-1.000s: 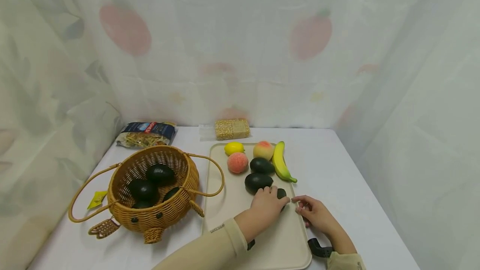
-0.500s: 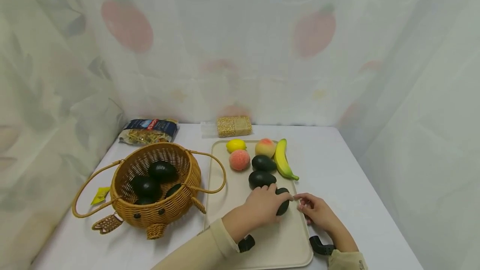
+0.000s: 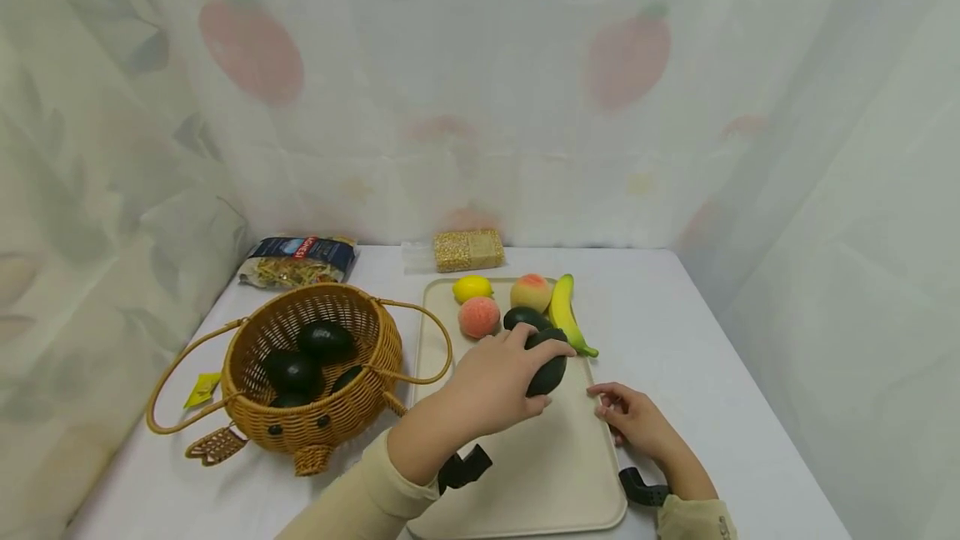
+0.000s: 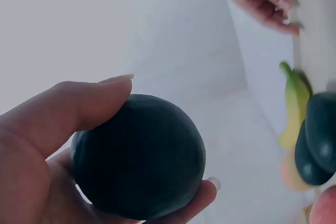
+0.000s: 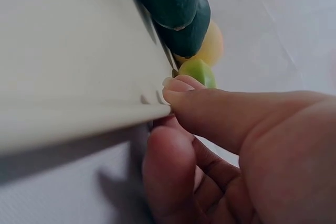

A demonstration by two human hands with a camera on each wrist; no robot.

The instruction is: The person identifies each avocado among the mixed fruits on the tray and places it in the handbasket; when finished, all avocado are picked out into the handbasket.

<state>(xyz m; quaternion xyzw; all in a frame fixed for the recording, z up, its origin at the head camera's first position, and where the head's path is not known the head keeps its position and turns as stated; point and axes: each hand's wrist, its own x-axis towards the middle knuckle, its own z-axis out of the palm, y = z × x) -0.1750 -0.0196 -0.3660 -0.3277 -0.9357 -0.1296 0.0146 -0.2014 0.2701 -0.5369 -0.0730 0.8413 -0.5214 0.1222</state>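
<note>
My left hand (image 3: 491,377) grips a dark green avocado (image 3: 547,363) above the beige tray (image 3: 555,473). In the left wrist view, thumb and fingers curl round that avocado (image 4: 139,158). At the tray's right edge, my right hand (image 3: 633,423) pinches the rim; the right wrist view has its thumb (image 5: 210,111) above the rim and fingers below. Two more avocados lie on the tray; one (image 3: 525,319) shows in the head view, while the held one and the hand cover the other. At left, a wicker basket (image 3: 311,432) contains several avocados (image 3: 326,342).
Towards the tray's far end lie a lemon (image 3: 472,288), two peaches (image 3: 478,317) and a banana (image 3: 567,315) along the right rim. Behind stand a bag of corn kernels (image 3: 468,250) and a pasta bag (image 3: 300,261). The basket's handle (image 3: 442,348) overhangs the tray's left edge.
My left hand has taken the avocado up off the tray, raising it and shifting slightly left. The right hand stays at the tray's edge.
</note>
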